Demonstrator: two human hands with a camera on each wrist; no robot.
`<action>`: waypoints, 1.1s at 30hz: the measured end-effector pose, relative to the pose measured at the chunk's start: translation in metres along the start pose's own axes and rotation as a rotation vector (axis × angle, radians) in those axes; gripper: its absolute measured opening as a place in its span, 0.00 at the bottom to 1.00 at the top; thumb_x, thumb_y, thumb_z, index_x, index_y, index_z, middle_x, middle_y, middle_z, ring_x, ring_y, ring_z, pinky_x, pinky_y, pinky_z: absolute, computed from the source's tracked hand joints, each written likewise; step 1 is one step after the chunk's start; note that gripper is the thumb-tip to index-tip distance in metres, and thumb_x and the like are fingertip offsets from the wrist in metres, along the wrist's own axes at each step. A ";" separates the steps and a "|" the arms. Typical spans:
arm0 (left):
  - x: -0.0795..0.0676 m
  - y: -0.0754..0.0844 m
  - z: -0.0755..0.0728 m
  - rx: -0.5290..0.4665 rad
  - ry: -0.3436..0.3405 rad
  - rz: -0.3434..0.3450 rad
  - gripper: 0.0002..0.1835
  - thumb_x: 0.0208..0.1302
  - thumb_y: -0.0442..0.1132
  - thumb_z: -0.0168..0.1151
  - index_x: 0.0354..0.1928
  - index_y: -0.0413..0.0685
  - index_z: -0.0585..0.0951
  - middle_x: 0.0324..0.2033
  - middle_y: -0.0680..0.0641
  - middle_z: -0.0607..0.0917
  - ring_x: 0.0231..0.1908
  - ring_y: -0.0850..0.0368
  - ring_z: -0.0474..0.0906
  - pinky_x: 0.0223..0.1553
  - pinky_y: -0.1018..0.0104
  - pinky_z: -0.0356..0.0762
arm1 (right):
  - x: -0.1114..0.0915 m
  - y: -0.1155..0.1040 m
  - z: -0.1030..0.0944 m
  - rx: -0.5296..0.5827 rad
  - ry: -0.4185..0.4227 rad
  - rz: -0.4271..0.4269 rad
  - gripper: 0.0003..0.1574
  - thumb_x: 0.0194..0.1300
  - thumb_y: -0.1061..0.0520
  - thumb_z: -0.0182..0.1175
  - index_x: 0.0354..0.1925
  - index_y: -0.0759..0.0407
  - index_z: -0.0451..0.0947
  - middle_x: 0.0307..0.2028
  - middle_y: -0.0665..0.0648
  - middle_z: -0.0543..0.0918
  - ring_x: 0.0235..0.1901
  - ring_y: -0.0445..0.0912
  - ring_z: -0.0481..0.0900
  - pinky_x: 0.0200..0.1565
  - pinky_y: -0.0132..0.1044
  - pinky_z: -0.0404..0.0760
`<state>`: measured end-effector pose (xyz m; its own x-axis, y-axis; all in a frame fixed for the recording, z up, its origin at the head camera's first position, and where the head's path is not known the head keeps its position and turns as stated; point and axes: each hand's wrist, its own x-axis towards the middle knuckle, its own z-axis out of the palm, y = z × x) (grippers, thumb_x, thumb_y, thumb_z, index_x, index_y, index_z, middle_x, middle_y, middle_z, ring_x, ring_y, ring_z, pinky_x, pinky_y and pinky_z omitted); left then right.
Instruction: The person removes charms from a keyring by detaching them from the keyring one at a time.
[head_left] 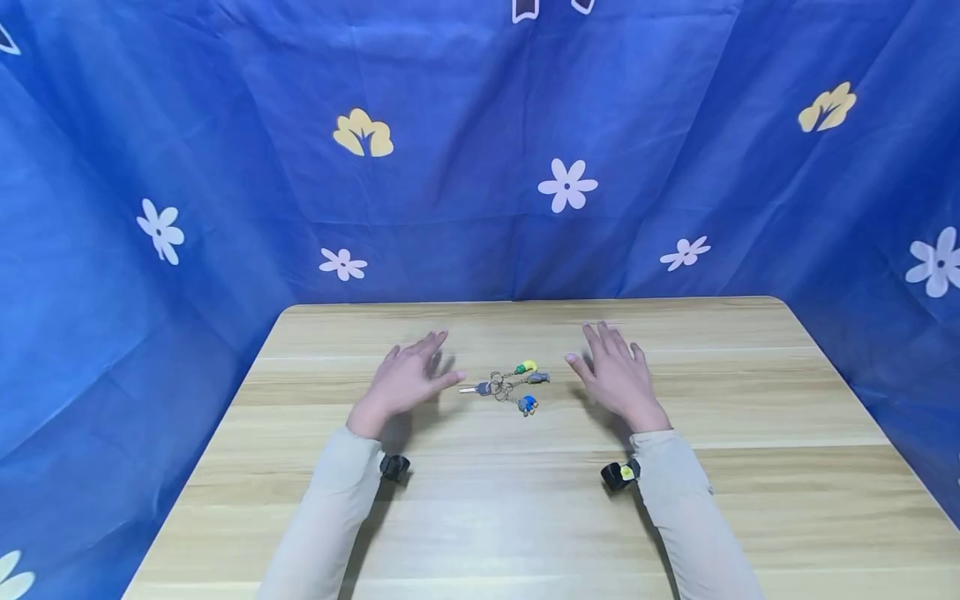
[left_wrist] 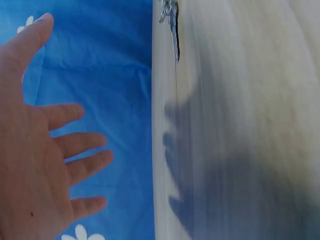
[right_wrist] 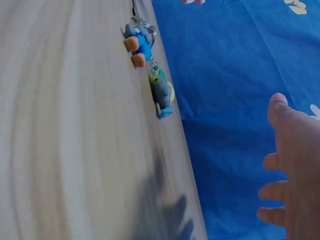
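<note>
In the head view, my left hand (head_left: pixel 405 382) and right hand (head_left: pixel 619 375) hover over the table (head_left: pixel 495 517), fingers spread. Between them lies my keyring bunch (head_left: pixel 499 387), its key (head_left: pixel 482 389) toward my left; yellow-green charm (head_left: pixel 527 366), gray charm (head_left: pixel 537 378) and blue charm (head_left: pixel 528 405) fan rightward. In the left wrist view, my left fingers are apart, the key above them near the top edge. In the right wrist view, my thumb stands away from my fingers, well apart from the charms.
</note>
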<state>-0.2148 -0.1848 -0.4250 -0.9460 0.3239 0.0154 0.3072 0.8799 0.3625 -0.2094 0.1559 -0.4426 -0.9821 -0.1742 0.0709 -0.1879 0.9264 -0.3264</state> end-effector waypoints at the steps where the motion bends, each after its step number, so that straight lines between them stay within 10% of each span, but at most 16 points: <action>1: 0.001 0.002 0.001 -0.009 0.005 0.018 0.46 0.61 0.67 0.53 0.74 0.51 0.55 0.72 0.41 0.61 0.69 0.38 0.61 0.70 0.36 0.48 | 0.001 -0.001 0.001 0.009 0.008 -0.010 0.49 0.70 0.26 0.32 0.75 0.54 0.48 0.75 0.63 0.49 0.74 0.61 0.49 0.70 0.64 0.49; 6: 0.008 0.011 0.010 -0.033 0.008 0.088 0.44 0.58 0.65 0.59 0.72 0.51 0.62 0.67 0.41 0.71 0.63 0.38 0.71 0.65 0.43 0.65 | 0.003 -0.009 0.005 0.052 0.005 -0.061 0.45 0.71 0.30 0.38 0.74 0.54 0.50 0.74 0.63 0.56 0.72 0.61 0.56 0.67 0.63 0.57; 33: 0.032 0.029 0.042 -0.171 -0.206 0.030 0.23 0.50 0.50 0.73 0.48 0.49 0.82 0.42 0.49 0.82 0.44 0.54 0.77 0.53 0.54 0.75 | 0.001 -0.041 0.028 0.163 -0.139 -0.250 0.34 0.68 0.40 0.55 0.65 0.55 0.69 0.53 0.58 0.75 0.49 0.51 0.76 0.57 0.48 0.75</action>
<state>-0.2318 -0.1348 -0.4529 -0.8903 0.4283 -0.1549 0.2963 0.8030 0.5172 -0.2025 0.1088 -0.4552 -0.8950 -0.4440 0.0424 -0.4115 0.7852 -0.4627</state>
